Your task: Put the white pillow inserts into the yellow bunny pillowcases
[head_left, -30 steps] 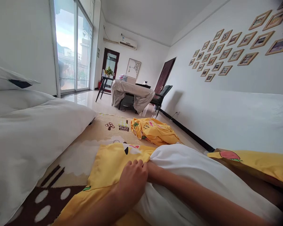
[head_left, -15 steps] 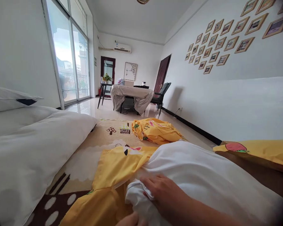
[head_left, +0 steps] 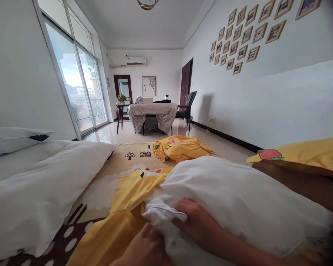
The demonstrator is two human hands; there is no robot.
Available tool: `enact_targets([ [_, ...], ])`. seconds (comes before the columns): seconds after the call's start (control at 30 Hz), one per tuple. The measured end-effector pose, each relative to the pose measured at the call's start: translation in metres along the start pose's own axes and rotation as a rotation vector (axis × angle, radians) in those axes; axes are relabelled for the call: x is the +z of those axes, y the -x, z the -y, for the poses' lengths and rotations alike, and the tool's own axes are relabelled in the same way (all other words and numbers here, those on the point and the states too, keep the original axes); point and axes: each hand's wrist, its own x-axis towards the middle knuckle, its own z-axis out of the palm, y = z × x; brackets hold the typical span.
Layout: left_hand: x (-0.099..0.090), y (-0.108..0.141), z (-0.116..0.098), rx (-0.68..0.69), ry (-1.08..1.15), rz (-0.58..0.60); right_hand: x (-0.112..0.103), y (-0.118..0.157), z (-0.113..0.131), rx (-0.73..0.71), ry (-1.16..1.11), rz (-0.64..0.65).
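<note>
A plump white pillow (head_left: 227, 192) lies in front of me, its near corner bunched up at the mouth of a yellow pillowcase (head_left: 105, 240) with a cartoon print. My right hand (head_left: 197, 223) is closed on the pillow's corner, thumb below and fingers over the piped seam. Close to it on the left, my left hand (head_left: 147, 245) is closed at the pillowcase's opening, where yellow cloth meets white. Its fingertips are partly hidden, and the yellow edge seems to be in its grip.
White pillows (head_left: 50, 188) lie on the left over a patterned blanket (head_left: 100, 195). Crumpled yellow fabric (head_left: 180, 147) sits at the far edge, and more yellow printed cloth (head_left: 302, 153) is at right. Beyond stand a covered table (head_left: 152, 109) and a black chair (head_left: 188, 109).
My left hand has come up further into view beside the pillow corner. My right hand keeps its hold, shifted slightly right. The camera has tilted, so the room appears more level.
</note>
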Motion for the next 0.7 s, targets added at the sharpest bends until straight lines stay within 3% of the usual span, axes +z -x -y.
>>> enact_targets([
  [0.13,0.013,0.0,0.002,-0.14,0.175,0.014,-0.004,-0.009,-0.001,-0.077,-0.121,-0.173],
  [0.23,0.016,0.012,-0.004,-0.202,0.188,0.027,-0.002,-0.016,0.004,-0.081,-0.102,-0.221],
  [0.47,0.033,0.022,0.0,-0.395,0.028,0.021,-0.008,-0.024,0.026,0.038,-0.091,-0.205],
  [0.6,0.02,0.026,0.004,-0.356,0.076,0.081,-0.01,-0.021,0.034,0.158,-0.333,-0.079],
  [0.7,0.007,0.029,-0.002,-0.361,0.117,0.151,-0.004,-0.018,0.037,0.166,-0.517,-0.011],
])
